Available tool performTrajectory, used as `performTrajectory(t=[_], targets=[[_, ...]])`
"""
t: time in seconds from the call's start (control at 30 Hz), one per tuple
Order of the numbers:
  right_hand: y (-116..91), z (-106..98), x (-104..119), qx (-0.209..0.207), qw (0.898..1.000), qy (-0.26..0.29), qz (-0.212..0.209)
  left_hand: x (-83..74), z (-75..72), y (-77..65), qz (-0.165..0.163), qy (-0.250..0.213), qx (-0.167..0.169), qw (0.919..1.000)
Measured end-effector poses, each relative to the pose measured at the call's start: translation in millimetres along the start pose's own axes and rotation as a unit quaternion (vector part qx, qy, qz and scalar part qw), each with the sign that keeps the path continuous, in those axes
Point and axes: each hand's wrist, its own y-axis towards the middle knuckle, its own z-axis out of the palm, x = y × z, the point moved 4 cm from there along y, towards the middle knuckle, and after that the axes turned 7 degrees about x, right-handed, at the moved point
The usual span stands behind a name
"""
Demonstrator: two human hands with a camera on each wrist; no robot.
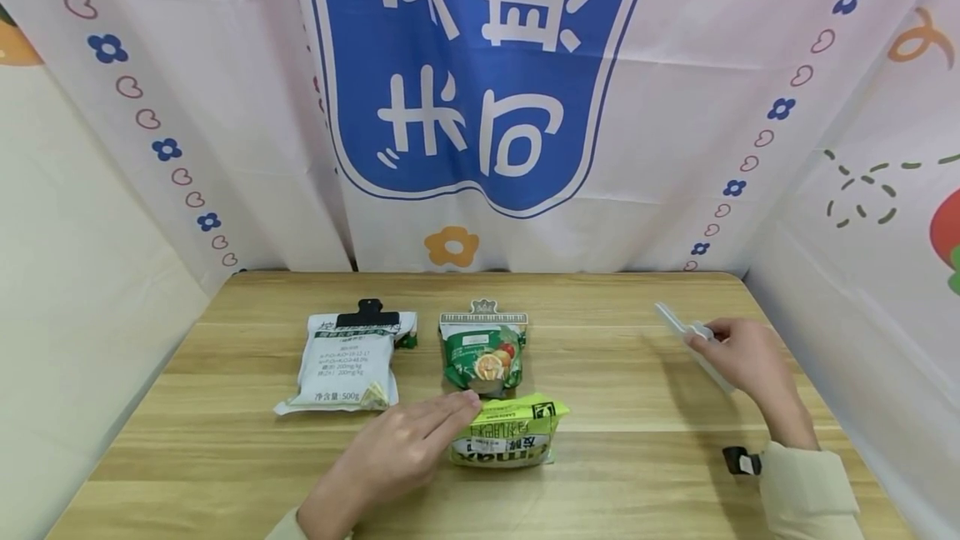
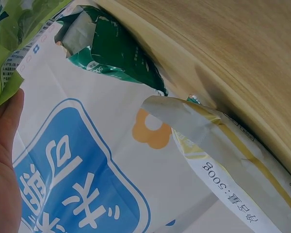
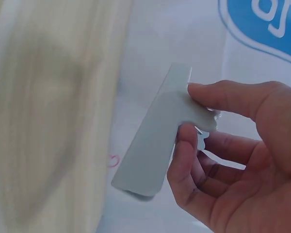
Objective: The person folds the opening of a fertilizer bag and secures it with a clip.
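My right hand (image 1: pixel 750 357) pinches a pale grey bag clip (image 3: pixel 153 136) by its scalloped handles, thumb on one side and fingers on the other. The clip is held up over the right part of the table. At front centre, a yellow-green fertilizer bag (image 1: pixel 510 440) stands with its top bent over. The extended fingers of my left hand (image 1: pixel 401 444) touch the left end of that top; the thumb cannot be made out. Behind it is a green bag (image 1: pixel 476 357) with a piano-key clip (image 1: pixel 483 318) across its top.
A white 500g bag (image 1: pixel 348 369) with a black clip (image 1: pixel 367 318) lies on the left of the wooden table (image 1: pixel 600 457). Printed cloth (image 1: pixel 675 107) hangs behind the table and along its sides. A black strap with a small tag (image 1: pixel 741 462) is at my right wrist.
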Motion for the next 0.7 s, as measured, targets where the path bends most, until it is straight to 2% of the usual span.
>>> performTrajectory(t=[0.3, 0.7], targets=[[-5, -3, 31, -0.006, 0.999, 0.014, -0.028, 0.2, 0.8, 0.6, 0.0, -0.001, 0.001, 1.0], [-12, 1, 66, 0.015, 0.997, 0.032, -0.073, 0.5, 0.0, 0.6, -0.004, -0.007, 0.001, 1.0]])
